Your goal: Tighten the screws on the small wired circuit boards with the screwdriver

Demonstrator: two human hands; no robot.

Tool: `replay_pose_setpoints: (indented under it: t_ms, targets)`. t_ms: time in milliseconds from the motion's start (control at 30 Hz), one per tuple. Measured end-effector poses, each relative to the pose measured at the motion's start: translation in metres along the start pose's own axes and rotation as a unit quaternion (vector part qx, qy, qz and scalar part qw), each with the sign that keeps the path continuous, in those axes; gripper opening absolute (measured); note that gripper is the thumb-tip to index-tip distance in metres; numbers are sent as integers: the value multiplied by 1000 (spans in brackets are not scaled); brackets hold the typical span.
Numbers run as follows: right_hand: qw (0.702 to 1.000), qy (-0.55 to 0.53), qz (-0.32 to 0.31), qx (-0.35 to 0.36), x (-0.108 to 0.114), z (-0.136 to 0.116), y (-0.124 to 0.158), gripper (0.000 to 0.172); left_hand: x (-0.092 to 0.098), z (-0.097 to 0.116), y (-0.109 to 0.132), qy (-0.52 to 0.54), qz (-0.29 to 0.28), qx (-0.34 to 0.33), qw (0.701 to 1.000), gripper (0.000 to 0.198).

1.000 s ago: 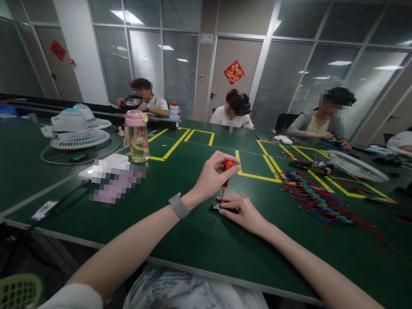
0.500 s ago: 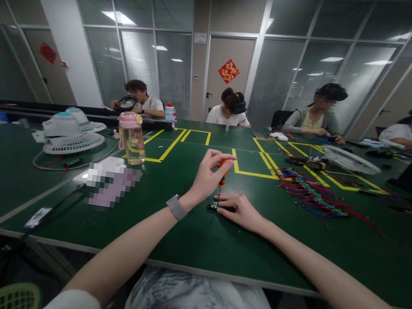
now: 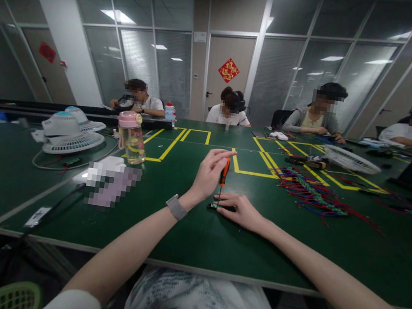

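My left hand [image 3: 209,174], with a grey watch on its wrist, is at the orange-and-black screwdriver [image 3: 223,173]. The screwdriver stands upright, its handle between the thumb and the outstretched fingers. Its thin shaft points down onto a small black part with a green circuit board [image 3: 213,207], which lies flat on the table. The tip is too small to make out. My right hand [image 3: 242,211] rests on the table with its thumb and fingers around that part and keeps it in place. The fingers hide some of the part.
Circuit boards with red and blue wires [image 3: 312,193] lie to the right. On the left stand a pink-lidded bottle [image 3: 133,138] and white fan pieces [image 3: 71,137]. Yellow tape [image 3: 253,174] marks the green table [image 3: 192,248]. Several people sit across it.
The fingers of my left hand have shifted and straightened around the screwdriver handle, so more of the handle shows. My right hand and the small part have stayed in place.
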State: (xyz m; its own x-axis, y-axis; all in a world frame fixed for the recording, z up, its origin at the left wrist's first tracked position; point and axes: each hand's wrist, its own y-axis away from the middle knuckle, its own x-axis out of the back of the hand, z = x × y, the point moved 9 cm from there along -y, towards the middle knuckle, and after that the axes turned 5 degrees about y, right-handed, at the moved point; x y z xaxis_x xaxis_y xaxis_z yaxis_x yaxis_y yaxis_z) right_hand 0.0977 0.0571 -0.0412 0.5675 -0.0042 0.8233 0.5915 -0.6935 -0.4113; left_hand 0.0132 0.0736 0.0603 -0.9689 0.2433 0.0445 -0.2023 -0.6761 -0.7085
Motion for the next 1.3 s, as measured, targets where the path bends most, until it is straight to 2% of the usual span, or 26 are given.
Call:
replay_pose_setpoints:
  t_ms: [67,133,300,533,767,1067,1300]
  targets:
    - [1000,1,0,1,0,0,0,28,-5,-6,0,54,-23,34,998,30]
    - [1000,0,1,1,-1,1,0,28,-6,-9,0,60,-24,48,997,29]
    - [1000,-4,5,4,0,1,0,27,0,3,2,-27,13,-9,1000,18]
    - [1000,-1,3,6,0,0,0,27,-9,0,2,41,-34,17,998,29]
    - [1000,-2,-2,0,0,-1,0,27,-6,5,5,-59,-10,-27,998,21]
    - [1000,1,1,-13,-2,-2,-1,27,-6,-1,2,10,-58,7,998,30]
    - [1000,1,-21,-19,-2,-6,-3,28,6,-3,1,7,-75,22,997,30]
